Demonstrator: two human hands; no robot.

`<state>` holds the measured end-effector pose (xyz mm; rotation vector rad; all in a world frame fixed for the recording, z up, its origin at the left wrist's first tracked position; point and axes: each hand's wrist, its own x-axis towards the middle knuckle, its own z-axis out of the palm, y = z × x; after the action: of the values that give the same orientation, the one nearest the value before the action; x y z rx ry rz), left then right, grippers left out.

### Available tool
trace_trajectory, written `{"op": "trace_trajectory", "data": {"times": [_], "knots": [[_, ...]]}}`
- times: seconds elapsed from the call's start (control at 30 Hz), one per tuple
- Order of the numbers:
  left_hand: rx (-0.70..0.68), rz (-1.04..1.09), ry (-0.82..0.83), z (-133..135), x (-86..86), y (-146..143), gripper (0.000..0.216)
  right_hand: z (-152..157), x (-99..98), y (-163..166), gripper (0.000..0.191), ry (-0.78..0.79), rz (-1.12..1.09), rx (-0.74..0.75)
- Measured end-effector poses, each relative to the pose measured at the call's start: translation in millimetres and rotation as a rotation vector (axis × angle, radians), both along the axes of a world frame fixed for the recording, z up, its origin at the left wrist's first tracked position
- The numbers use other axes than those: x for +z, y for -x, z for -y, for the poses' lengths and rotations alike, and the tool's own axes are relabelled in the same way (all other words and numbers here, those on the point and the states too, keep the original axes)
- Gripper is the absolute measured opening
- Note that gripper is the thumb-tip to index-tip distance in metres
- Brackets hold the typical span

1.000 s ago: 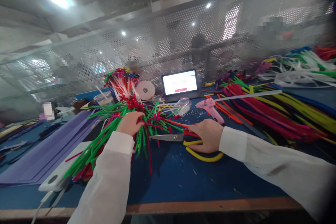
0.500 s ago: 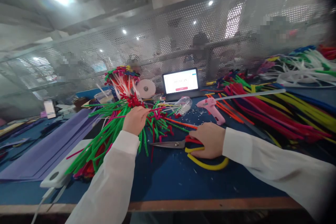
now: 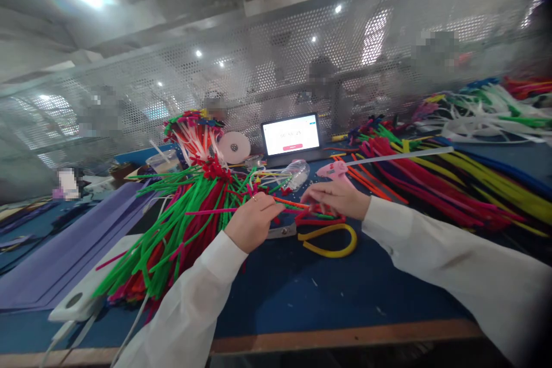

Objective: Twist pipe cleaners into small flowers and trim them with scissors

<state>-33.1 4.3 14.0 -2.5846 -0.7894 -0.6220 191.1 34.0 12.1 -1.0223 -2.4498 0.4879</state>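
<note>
My left hand (image 3: 254, 221) is closed in a pinch around a thin magenta pipe cleaner (image 3: 209, 211), whose tail sticks out to the left. My right hand (image 3: 340, 198) has its fingers stretched toward the left hand; its fingertips are blurred, and nothing shows clearly in them. Just below it, scissors (image 3: 330, 244) with a yellow and red handle lie on the blue table, their blade partly behind my left hand. A big bundle of green pipe cleaners (image 3: 172, 230), with red ones among them, spreads to the left of my left hand.
A pink glue gun (image 3: 334, 171) with a long glue stick lies behind my right hand. Coloured pipe cleaners (image 3: 431, 184) cover the right side. At the back stand a tablet (image 3: 291, 135) and a white spool (image 3: 234, 147). Purple sheets (image 3: 81, 241) and a white power bank (image 3: 75, 302) are at left.
My right hand has let go of the scissors, which now lie on the table, and has moved up toward my left hand. My left hand has come right and nearer with the magenta pipe cleaner.
</note>
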Motion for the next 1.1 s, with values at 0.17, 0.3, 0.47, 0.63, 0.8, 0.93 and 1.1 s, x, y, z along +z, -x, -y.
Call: {"op": "trace_trajectory", "data": {"times": [0.17,0.3,0.47,0.63,0.8,0.93,1.1], "knots": [[0.01,-0.098,-0.046,4,-2.9,-5,0.027,2,-4.5,14,0.027,-0.03,-0.137,0.13],[0.106,-0.042,-0.031,11,-9.2,-13,0.025,16,-6.2,23,0.013,0.208,-0.264,0.108],[0.129,0.2,0.032,15,-13.6,-19,0.021,17,-12.0,24,0.02,0.88,-0.788,0.153],[0.101,0.205,0.124,16,-18.1,-23,0.013,20,-21.1,32,0.016,1.139,-1.134,0.18],[-0.009,0.277,0.177,19,-17.6,-25,0.011,30,-20.8,39,0.016,1.211,-1.216,0.208],[0.011,0.519,0.4,25,-12.4,-26,0.009,32,-19.0,39,0.016,1.179,-1.157,0.285],[0.002,0.769,0.804,31,-13.4,-32,0.014,31,-16.7,35,0.019,0.968,-0.879,0.266]]}}
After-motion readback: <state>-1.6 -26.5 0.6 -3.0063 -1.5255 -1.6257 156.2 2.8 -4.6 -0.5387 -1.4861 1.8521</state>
